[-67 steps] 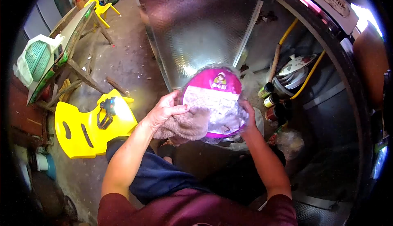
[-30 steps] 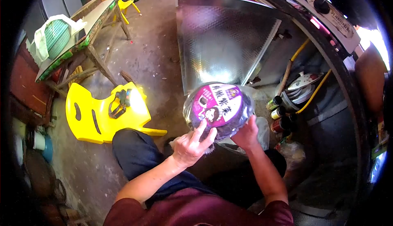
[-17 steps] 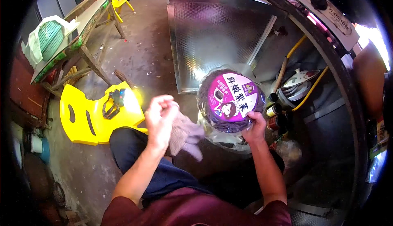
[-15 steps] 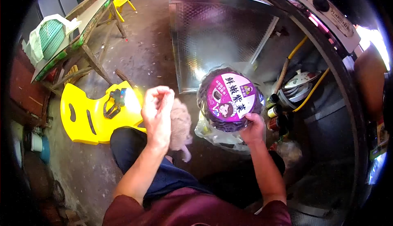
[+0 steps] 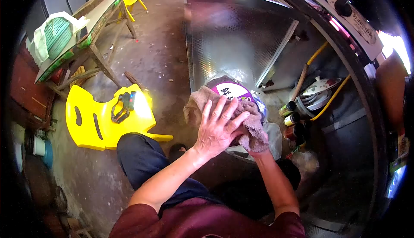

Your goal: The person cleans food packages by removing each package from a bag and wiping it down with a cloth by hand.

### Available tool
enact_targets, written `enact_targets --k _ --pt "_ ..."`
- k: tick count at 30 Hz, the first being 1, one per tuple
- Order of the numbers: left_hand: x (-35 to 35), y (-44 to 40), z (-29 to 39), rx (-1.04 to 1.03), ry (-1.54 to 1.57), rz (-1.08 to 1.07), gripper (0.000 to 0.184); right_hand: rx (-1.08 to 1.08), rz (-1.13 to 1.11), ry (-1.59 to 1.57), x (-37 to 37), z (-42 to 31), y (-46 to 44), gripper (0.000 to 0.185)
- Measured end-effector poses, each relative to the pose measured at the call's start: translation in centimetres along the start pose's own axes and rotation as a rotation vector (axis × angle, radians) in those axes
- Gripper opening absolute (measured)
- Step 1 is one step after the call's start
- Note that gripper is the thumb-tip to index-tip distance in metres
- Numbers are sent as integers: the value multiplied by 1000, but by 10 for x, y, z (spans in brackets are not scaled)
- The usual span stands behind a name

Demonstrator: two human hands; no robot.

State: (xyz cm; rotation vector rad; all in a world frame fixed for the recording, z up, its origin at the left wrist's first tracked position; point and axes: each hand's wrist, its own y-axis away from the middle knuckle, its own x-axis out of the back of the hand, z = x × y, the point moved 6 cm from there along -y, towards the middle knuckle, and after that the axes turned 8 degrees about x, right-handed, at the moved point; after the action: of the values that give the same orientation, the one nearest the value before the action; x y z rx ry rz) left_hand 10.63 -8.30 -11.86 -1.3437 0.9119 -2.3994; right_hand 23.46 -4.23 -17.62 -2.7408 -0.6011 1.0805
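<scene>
Near the metal panel (image 5: 228,35), the open left hand (image 5: 215,130) presses a cloth (image 5: 254,136) over part of the package (image 5: 228,88); the right hand (image 5: 260,152), partly hidden, seemingly supports it.

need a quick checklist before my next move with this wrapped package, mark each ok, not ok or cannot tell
1. Brown fluffy cloth lies against the round, clear-wrapped package with a purple-and-white label: ok
2. Left hand on the cloth, fingers spread: ok
3. Right hand firmly gripping the package: cannot tell, the cloth hides its fingers
4. Label fully uncovered: not ok, the cloth and left hand cover part of it
5. Package underside clean: cannot tell, it faces away
6. Black-strapped device resting on the yellow plastic chair, apart from both hands: ok
</scene>
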Motion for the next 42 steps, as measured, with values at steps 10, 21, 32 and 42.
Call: enact_targets --k 10,21,32,42 --pt "-17 7 -166 857 1394 319 27 -332 234 -165 13 13 29 60" --pt "1 30 -18 268 304 39 41 -231 421 -221 52 23 24 51" --pt "21 44 -40 782 1081 240 27 -20 478 -157 49 -26 9 47" --pt "-18 -10 -16 141 9 -48 49 -190 219 -11 11 8 26 73"
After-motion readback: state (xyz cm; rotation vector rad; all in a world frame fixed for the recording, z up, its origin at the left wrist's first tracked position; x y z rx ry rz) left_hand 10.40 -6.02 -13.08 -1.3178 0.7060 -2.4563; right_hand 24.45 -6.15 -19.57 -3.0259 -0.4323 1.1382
